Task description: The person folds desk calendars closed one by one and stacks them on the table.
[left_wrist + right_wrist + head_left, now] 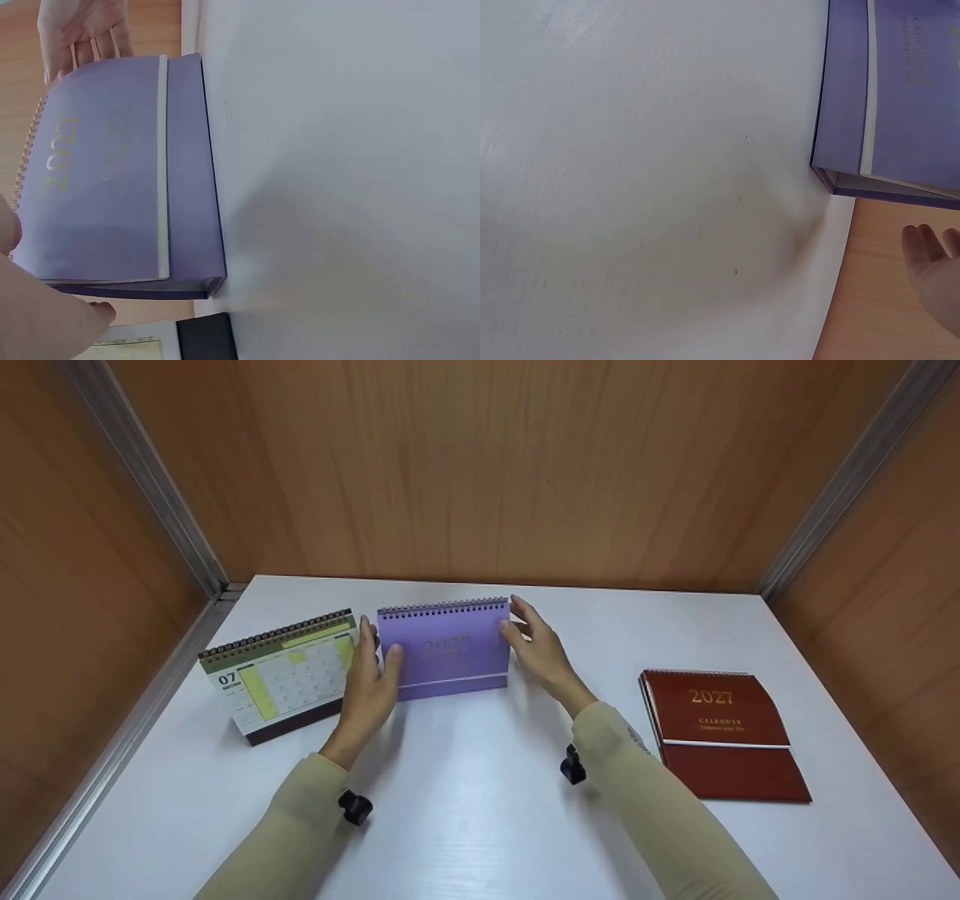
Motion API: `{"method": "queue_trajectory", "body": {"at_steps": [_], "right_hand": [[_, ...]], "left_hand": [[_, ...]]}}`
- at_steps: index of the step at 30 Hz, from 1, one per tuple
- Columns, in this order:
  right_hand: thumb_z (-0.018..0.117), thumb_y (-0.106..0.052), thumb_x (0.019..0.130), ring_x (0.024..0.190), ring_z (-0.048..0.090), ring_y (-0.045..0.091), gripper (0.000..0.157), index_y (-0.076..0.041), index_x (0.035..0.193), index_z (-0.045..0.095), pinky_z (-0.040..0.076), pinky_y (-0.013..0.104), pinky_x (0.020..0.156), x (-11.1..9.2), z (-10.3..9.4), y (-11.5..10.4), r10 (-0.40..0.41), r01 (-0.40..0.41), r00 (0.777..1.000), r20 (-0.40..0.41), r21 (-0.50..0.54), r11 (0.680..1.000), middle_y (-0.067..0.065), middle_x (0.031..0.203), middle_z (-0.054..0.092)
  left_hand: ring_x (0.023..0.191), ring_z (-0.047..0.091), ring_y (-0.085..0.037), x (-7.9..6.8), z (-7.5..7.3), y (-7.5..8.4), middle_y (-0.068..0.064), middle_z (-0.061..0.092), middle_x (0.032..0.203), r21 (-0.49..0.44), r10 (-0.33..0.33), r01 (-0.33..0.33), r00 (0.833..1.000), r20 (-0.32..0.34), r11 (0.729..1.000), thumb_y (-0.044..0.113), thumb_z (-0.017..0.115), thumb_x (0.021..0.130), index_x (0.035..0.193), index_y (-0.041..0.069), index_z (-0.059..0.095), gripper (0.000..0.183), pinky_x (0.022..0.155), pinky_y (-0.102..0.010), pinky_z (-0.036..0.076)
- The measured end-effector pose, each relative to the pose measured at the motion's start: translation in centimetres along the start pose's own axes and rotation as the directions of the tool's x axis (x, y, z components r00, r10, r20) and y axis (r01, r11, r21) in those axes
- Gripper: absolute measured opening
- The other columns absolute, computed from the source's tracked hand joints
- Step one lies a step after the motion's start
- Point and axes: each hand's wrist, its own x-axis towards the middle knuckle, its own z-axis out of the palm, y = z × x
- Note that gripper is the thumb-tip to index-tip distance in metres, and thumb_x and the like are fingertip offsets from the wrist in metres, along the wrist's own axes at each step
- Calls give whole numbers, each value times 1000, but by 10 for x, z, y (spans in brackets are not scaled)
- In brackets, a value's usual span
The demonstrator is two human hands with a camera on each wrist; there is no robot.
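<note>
A purple 2027 desk calendar point(450, 652) stands propped up on the white table, its spiral binding along the top. My left hand point(367, 686) is at its left side, thumb by the front edge and fingers extended upward. At the opposite side is my right hand point(541, 652), with the thumb near the upper right edge and the fingers loosely bent. The right wrist view shows a gap between the right fingers point(922, 244) and the calendar's side. Just left of my left hand, a green-and-white desk calendar point(300, 667) stands open at a page marked 07, partly covered by that hand.
A dark red 2027 calendar point(724, 712) rests on the right of the white table point(465, 825). Wooden panels point(480, 472) enclose the back and both sides, with metal corner posts point(150, 472) between them.
</note>
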Motion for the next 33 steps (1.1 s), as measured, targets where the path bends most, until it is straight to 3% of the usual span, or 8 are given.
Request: {"method": "queue_trajectory", "body": {"at_steps": [6, 10, 19, 25, 33], "right_hand": [[41, -49, 102, 142, 35, 26, 65, -26, 158, 17, 31, 38, 115, -2, 9, 1, 32, -31, 996, 85, -12, 999, 1, 160, 27], [39, -46, 104, 143, 32, 22, 64, -26, 158, 13, 29, 36, 116, -4, 13, 1, 34, -35, 994, 104, 8, 999, -1, 160, 26], [42, -36, 105, 140, 38, 21, 60, -24, 158, 16, 33, 35, 113, -5, 17, 3, 23, -25, 998, 63, 20, 999, 3, 157, 34], [44, -31, 105, 138, 40, 16, 57, -23, 157, 22, 34, 33, 113, -8, 18, 4, 38, -39, 999, 30, 5, 999, 2, 153, 40], [46, -27, 105, 141, 35, 13, 55, -20, 155, 26, 32, 30, 113, -12, 15, 0, 57, -57, 998, 2, 28, 998, -1, 155, 35]], "left_hand": [[150, -4, -17, 5, 2, -6, 5, -5, 164, -26, -62, 64, 997, 53, 998, 56, 27, 102, 155, 32, -13, 70, 121, -41, 0], [149, -3, -15, 7, 4, -9, 5, -1, 164, -38, -29, 32, 998, 62, 999, 51, 25, 104, 156, 30, -11, 66, 121, -40, 1], [149, 8, -12, 11, 12, -14, 8, 10, 163, -79, 17, -16, 1000, 14, 997, 38, 29, 107, 157, 34, -1, 59, 121, -36, 9], [149, 12, -15, 11, 13, -14, 5, 12, 163, -42, -2, 2, 1000, 3, 999, 35, 30, 107, 157, 31, 0, 59, 121, -34, 11], [147, 20, -19, 9, 11, -11, -1, 22, 161, 13, 7, -7, 1000, -6, 1000, 32, 32, 107, 158, 29, 5, 57, 119, -35, 18]]}}
